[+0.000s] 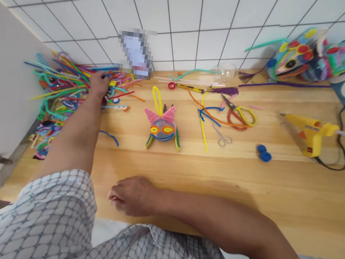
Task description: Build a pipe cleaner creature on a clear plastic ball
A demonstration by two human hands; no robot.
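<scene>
At the far left my left hand (99, 85) reaches into a heap of coloured pipe cleaners (67, 72), its fingers curled among them; the fingertips are hidden. Close to the table's front edge, my right hand (133, 195) rests with its fingers curled in, and nothing shows in it. Between and beyond the hands stands a small figure (162, 128) with pink ears, yellow-orange eyes, green-and-yellow limbs and a yellow loop on top. A blue pipe cleaner (109, 136) lies to the figure's left.
Right of the figure lie orange-and-yellow-handled scissors (241, 116), small scissors (222, 137), loose pipe cleaners (204, 128) and blue coils (264, 153). A yellow glue gun (313, 133) trails a cord at right. A colourful decorated figure (291, 60) and blurred phone-like object (137, 52) stand by the tiled wall.
</scene>
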